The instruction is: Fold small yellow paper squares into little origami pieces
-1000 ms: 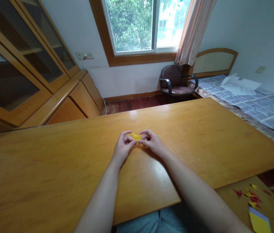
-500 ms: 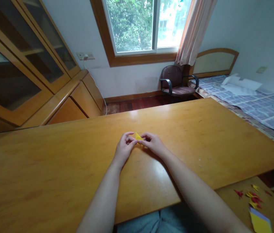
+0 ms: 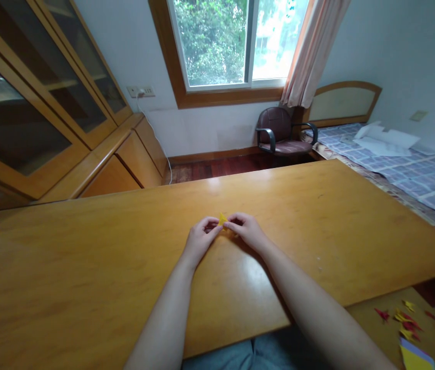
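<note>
I observe the left hand [image 3: 200, 238] and right hand [image 3: 251, 232] both pinching yellow paper [image 3: 222, 219] between them, over the table [image 3: 105, 257]. Step in hand: apparently shaping a fold. Next move, I judge, calls for light, even pressure.

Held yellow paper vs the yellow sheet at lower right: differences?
The held yellow paper is folded to a point; the yellow sheet lies flat and looks larger. The held yellow paper is between the left hand and right hand; the yellow sheet lies untouched on a board. Both are yellow.
</note>
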Demonstrator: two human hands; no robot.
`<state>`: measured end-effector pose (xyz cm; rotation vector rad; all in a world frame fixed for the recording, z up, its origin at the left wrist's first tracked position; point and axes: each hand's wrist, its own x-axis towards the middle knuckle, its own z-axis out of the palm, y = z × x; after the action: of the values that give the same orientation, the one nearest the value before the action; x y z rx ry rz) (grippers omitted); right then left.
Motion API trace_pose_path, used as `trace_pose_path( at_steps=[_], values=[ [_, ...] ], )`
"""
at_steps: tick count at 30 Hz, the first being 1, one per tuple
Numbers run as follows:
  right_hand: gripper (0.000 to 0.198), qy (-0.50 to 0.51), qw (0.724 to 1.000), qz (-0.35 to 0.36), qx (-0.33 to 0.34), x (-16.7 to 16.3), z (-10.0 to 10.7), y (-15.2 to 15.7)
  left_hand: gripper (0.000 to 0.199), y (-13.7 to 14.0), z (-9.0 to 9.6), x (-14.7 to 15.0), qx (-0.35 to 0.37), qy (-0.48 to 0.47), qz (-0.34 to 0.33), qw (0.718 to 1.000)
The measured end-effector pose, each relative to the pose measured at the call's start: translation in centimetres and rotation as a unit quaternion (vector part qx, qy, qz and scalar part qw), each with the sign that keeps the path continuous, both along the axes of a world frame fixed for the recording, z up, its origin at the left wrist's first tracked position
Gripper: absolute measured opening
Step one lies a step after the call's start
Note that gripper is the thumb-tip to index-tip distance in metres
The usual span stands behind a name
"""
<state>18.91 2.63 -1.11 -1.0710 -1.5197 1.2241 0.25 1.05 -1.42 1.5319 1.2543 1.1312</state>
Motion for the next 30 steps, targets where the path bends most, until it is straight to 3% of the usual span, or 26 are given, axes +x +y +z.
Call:
trace_pose_path(
  at_steps=[5,30],
  values=[
    [0.027,-0.008,1.000,-0.001,-0.002,0.05,-0.15,-0.07,0.025,0.00,0.21,-0.10,0.021,0.060,-0.015,0.998],
    [0.025,-0.057,0.998,0.004,0.033,0.19,-0.43,0.01,0.024,-0.24,0.31,0.05,0.032,0.077,-0.010,0.996]
  ],
)
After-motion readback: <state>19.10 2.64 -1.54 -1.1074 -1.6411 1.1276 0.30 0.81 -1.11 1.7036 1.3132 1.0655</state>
